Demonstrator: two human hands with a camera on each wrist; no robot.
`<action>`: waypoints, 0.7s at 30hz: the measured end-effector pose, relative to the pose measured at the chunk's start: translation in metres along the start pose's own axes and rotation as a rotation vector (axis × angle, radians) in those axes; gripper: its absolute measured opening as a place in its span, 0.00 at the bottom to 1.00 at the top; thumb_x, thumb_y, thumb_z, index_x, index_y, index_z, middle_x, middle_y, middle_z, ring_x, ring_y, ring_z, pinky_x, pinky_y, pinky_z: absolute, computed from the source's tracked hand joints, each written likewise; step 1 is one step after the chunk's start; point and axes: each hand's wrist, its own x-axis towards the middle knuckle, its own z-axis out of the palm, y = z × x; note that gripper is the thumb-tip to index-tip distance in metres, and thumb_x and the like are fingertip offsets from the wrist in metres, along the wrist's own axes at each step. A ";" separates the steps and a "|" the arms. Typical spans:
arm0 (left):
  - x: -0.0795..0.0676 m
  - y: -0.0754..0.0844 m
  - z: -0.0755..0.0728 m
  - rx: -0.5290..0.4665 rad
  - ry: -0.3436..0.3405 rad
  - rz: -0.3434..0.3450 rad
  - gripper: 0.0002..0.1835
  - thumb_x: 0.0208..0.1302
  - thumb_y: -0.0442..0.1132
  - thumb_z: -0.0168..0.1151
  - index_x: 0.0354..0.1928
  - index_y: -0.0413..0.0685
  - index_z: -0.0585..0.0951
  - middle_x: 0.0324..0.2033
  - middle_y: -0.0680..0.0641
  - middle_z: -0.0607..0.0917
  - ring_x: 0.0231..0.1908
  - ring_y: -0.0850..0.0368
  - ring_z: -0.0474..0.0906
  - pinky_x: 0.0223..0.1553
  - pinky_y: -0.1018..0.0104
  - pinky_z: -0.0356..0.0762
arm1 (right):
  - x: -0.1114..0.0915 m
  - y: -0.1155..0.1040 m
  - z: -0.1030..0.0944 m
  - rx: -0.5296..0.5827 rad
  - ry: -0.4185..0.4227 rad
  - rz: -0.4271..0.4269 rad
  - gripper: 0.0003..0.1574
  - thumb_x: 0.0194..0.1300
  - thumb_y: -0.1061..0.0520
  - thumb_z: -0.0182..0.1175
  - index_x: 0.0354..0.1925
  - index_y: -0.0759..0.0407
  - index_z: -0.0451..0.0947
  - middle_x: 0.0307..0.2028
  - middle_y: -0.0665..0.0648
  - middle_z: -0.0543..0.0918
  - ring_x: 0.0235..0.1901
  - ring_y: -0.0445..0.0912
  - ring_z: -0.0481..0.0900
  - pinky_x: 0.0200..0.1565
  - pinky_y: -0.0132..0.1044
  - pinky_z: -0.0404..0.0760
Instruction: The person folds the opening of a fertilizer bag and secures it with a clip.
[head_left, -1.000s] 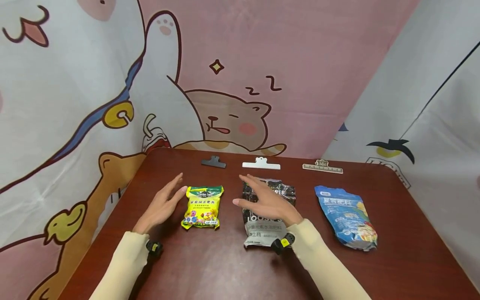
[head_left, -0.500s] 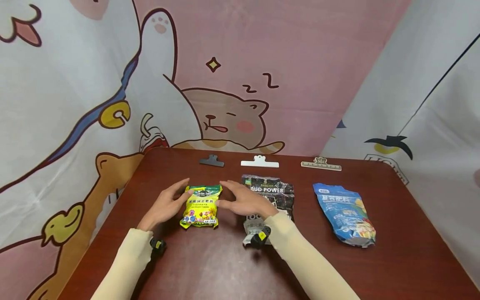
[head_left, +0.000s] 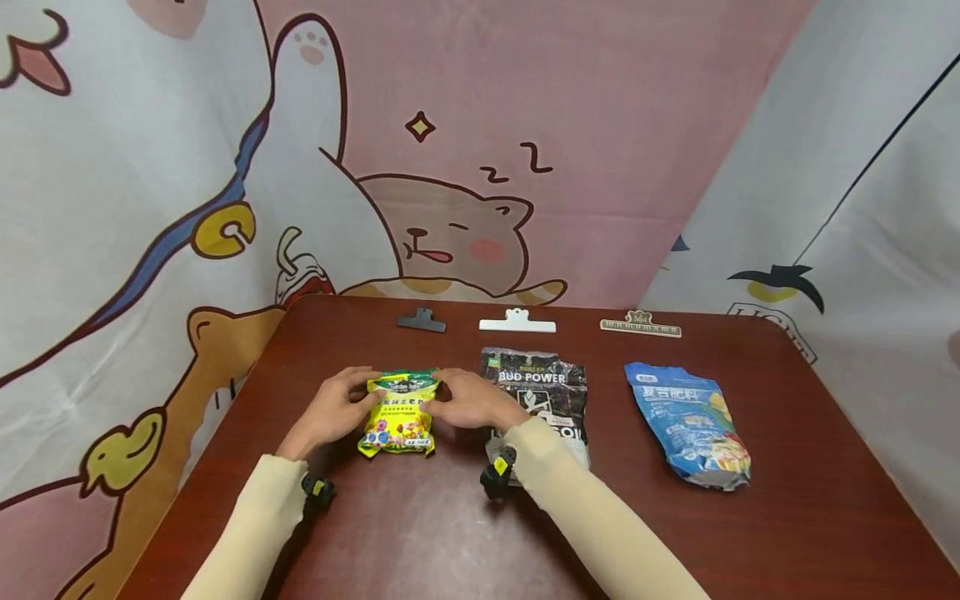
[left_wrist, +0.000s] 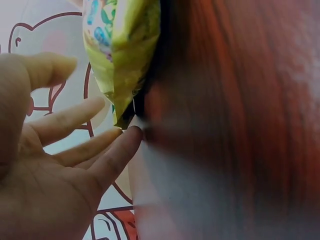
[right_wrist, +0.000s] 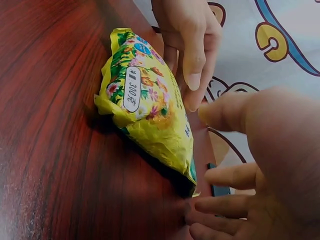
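A yellow and green fertilizer bag point(head_left: 400, 417) lies flat on the table between both hands. At its left side is my left hand point(head_left: 332, 415), fingers extended; in the left wrist view some fingertips point(left_wrist: 131, 136) reach the end of the yellow bag point(left_wrist: 125, 55). Along the opposite side my right hand point(head_left: 474, 400) has its thumb and fingers spread. The right wrist view shows the right fingers point(right_wrist: 227, 205) close to the bag's top end, and whether they touch it I cannot tell. Partly under the right wrist lies a black and grey "BUD POWER" bag point(head_left: 534, 377).
A blue fertilizer bag point(head_left: 688, 425) lies on the right of the dark red table point(head_left: 420, 533). Along the back edge are a black clip point(head_left: 422, 321), a white clip point(head_left: 517, 322) and a metallic ruler-like clip point(head_left: 640, 325). A cartoon curtain point(head_left: 600, 167) hangs behind.
My right hand has moved left from over the black bag to the yellow bag's right side. My left hand has shifted slightly right and closer to that bag.
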 end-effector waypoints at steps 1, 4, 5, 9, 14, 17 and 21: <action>0.000 0.000 0.000 0.007 0.004 -0.001 0.24 0.74 0.42 0.62 0.66 0.38 0.78 0.69 0.32 0.72 0.60 0.37 0.81 0.56 0.44 0.82 | 0.002 0.000 0.001 0.006 0.010 0.009 0.45 0.71 0.37 0.57 0.76 0.58 0.64 0.74 0.59 0.69 0.75 0.55 0.66 0.72 0.53 0.68; 0.002 0.001 0.000 0.031 0.021 -0.023 0.23 0.72 0.41 0.64 0.63 0.37 0.79 0.64 0.31 0.76 0.54 0.39 0.84 0.52 0.47 0.85 | 0.006 -0.001 0.003 0.041 0.048 0.038 0.41 0.71 0.41 0.59 0.73 0.61 0.69 0.70 0.60 0.75 0.71 0.55 0.71 0.69 0.52 0.72; 0.003 0.001 0.000 0.040 0.026 -0.037 0.22 0.72 0.41 0.64 0.63 0.37 0.80 0.62 0.32 0.78 0.53 0.39 0.84 0.50 0.48 0.85 | 0.006 -0.001 0.004 0.054 0.064 0.050 0.39 0.70 0.42 0.59 0.71 0.62 0.71 0.68 0.60 0.78 0.68 0.54 0.74 0.67 0.51 0.75; 0.007 0.003 -0.002 0.048 0.030 -0.132 0.22 0.71 0.42 0.65 0.62 0.38 0.81 0.56 0.34 0.82 0.49 0.44 0.83 0.45 0.55 0.84 | 0.010 -0.003 0.004 0.141 0.129 0.097 0.29 0.70 0.49 0.59 0.61 0.64 0.80 0.50 0.61 0.87 0.42 0.49 0.84 0.46 0.42 0.81; 0.011 0.004 -0.003 0.010 0.044 -0.196 0.21 0.71 0.43 0.64 0.61 0.39 0.81 0.51 0.37 0.86 0.47 0.45 0.83 0.43 0.58 0.82 | 0.016 -0.003 0.007 0.239 0.187 0.162 0.24 0.68 0.53 0.62 0.57 0.65 0.83 0.50 0.61 0.88 0.39 0.48 0.84 0.42 0.41 0.81; 0.013 0.005 -0.002 -0.013 0.052 -0.214 0.20 0.71 0.41 0.64 0.60 0.37 0.81 0.49 0.36 0.86 0.46 0.46 0.84 0.42 0.58 0.83 | 0.019 -0.003 0.009 0.290 0.205 0.192 0.25 0.68 0.54 0.63 0.58 0.65 0.83 0.58 0.61 0.85 0.46 0.48 0.83 0.47 0.42 0.82; 0.016 0.006 -0.001 -0.103 0.046 -0.272 0.19 0.72 0.38 0.63 0.60 0.36 0.80 0.47 0.36 0.85 0.41 0.49 0.85 0.37 0.61 0.84 | 0.023 -0.004 0.012 0.369 0.212 0.235 0.19 0.68 0.56 0.63 0.52 0.67 0.85 0.50 0.65 0.88 0.35 0.49 0.79 0.36 0.39 0.75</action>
